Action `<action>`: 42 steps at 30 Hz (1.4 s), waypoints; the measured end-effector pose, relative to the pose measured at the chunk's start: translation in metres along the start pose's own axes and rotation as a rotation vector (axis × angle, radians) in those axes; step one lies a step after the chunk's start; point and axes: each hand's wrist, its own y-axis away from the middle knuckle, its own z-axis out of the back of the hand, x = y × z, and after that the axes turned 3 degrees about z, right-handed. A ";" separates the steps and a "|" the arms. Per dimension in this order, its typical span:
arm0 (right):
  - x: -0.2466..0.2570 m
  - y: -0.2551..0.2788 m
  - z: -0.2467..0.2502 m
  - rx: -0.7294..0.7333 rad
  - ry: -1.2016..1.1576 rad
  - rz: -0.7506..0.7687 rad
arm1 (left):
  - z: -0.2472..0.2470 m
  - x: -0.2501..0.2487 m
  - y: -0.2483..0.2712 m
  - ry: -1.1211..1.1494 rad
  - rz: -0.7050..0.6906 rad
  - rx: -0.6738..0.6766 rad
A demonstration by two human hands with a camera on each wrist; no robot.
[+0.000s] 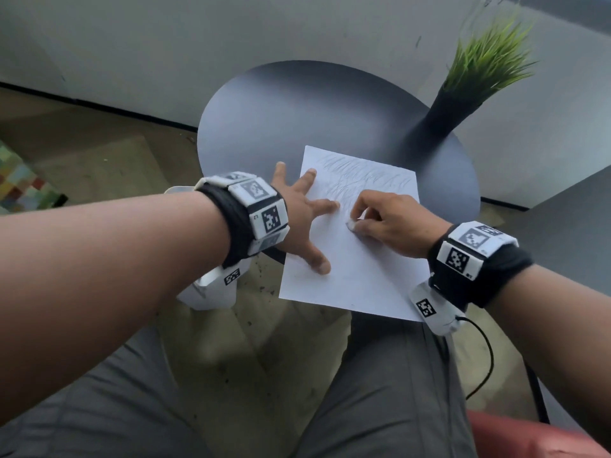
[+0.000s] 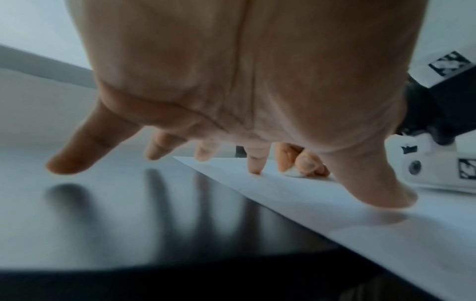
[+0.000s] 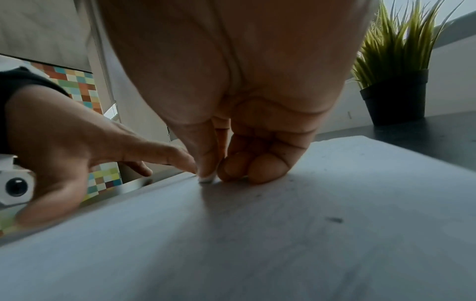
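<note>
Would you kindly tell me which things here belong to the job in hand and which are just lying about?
In use: the sheet of paper with pencil scribbles; the eraser pinched in the right hand; the left hand pressing the sheet flat on the table.
Lying about: the potted plant at the table's far edge.

My right hand (image 1: pixel 386 223) is covering most of the eraser (image 1: pixel 351 225), so only a white sliver is showing under my fingertips and I am not making out its shape. The pencil marks on the paper (image 1: pixel 357 272) are looking too faint to read. My wrist camera (image 1: pixel 433 314) is hiding the paper's near corner, my left hand (image 1: pixel 299 219) is blocking part of the counter (image 1: pixel 297 120) edge, and the plant (image 1: pixel 486 61) tips are blurring out.
</note>
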 end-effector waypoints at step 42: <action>-0.007 0.014 0.001 -0.057 0.065 -0.058 | 0.015 -0.014 -0.016 -0.156 -0.016 0.020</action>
